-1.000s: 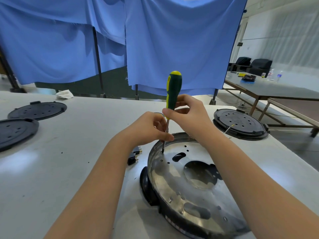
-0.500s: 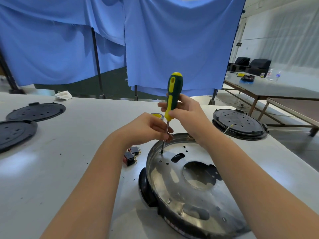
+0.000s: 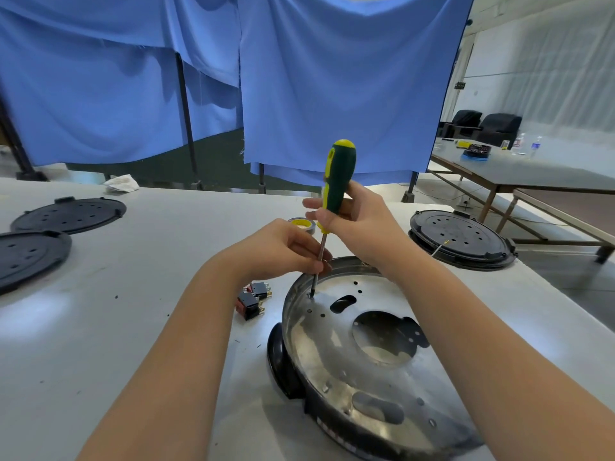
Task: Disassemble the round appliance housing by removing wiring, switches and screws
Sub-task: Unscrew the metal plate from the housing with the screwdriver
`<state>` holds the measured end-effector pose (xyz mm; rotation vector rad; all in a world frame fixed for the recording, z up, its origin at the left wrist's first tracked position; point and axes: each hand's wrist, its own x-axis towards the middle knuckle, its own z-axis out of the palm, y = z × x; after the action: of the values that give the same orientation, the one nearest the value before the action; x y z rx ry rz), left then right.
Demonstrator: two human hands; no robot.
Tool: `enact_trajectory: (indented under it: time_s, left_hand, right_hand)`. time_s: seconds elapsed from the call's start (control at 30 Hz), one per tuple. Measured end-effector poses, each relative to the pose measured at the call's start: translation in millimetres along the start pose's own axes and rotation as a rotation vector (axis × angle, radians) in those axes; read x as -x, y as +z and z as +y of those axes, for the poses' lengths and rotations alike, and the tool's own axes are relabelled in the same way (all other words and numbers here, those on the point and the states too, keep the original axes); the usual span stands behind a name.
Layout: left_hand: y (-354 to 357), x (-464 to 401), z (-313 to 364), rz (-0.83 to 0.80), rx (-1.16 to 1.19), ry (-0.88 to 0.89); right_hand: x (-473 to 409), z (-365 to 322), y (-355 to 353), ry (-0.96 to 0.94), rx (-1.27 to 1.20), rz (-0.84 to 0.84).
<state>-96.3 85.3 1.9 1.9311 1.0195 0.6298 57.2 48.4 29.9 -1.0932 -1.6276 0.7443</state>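
Two hands work on one screwdriver (image 3: 336,181). The right hand (image 3: 356,221) wraps its fat green and yellow handle, and the left hand (image 3: 283,249) pinches the thin metal rod. The round housing (image 3: 366,354) sits on the table (image 3: 139,294) at 5 o'clock, shiny, hard and slippery; grab its black rim. Two small switches (image 3: 253,299) lie at its 9 o'clock.

Bright, sharp, wide-angle edge distortion

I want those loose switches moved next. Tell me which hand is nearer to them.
Left. The left hand pinches the screwdriver shaft just above the switches; the right hand grips the handle, higher and farther right.
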Motion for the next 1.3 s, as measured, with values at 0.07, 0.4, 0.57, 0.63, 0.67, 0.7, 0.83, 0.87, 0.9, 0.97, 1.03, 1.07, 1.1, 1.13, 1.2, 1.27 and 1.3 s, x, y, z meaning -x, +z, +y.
enact_trajectory:
  time_s: [0.07, 0.4, 0.57, 0.63, 0.67, 0.7, 0.83, 0.87, 0.9, 0.97, 1.03, 1.07, 1.1, 1.13, 1.2, 1.27, 1.3]
  left_hand:
    - [2, -1, 1, 0.058, -0.023, 0.007]
    - [5, -4, 1, 0.098, -0.056, 0.017]
    - [-1, 1, 1, 0.0, 0.014, 0.029]
    - [0, 0, 1, 0.063, -0.001, 0.032]
    - [1, 0, 0, 0.107, -0.002, 0.034]
    - [1, -1, -1, 0.148, -0.001, 0.039]
    - [8, -5, -3, 0.212, 0.002, 0.076]
    - [9, -6, -3, 0.216, -0.012, 0.077]
    - [9, -7, -2, 0.21, -0.026, 0.069]
    - [5, -5, -1, 0.151, -0.037, 0.049]
    - [0, -3, 0, 0.054, -0.02, 0.04]
    - [-2, -2, 0, 0.028, -0.01, 0.035]
    - [-3, -1, 0, 0.026, -0.007, 0.034]
    - [-3, -1, 0, 0.045, -0.011, 0.038]
    - [0, 0, 1, 0.106, -0.019, 0.042]
    - [3, -2, 1, 0.141, -0.018, 0.049]
    - [4, -3, 0, 0.143, -0.02, 0.053]
  right_hand:
    - [1, 0, 2, 0.014, 0.027, -0.012]
    - [-1, 5, -2, -0.012, 0.198, 0.085]
    - [-2, 1, -1, 0.004, 0.09, 0.014]
    - [-1, 2, 1, 0.001, 0.058, -0.024]
    - [0, 2, 3, -0.008, 0.069, -0.028]
    - [1, 3, 4, -0.023, 0.093, -0.022]
    - [0, 6, 3, -0.041, 0.16, 0.051]
    - [-1, 7, 2, -0.034, 0.155, 0.074]
    - [-1, 7, 0, -0.028, 0.151, 0.088]
    - [-2, 7, -1, -0.014, 0.142, 0.083]
    - [-3, 5, -3, -0.014, 0.141, 0.051]
    - [-3, 4, -4, -0.015, 0.127, 0.026]
    - [-3, 3, -5, -0.013, 0.095, -0.005]
    - [-3, 2, -4, -0.004, 0.053, -0.035]
    - [-2, 1, -2, 0.012, 0.014, -0.066]
    - [-1, 2, 0, 0.012, 0.082, -0.029]
    - [-2, 3, 0, 0.008, 0.136, 0.006]
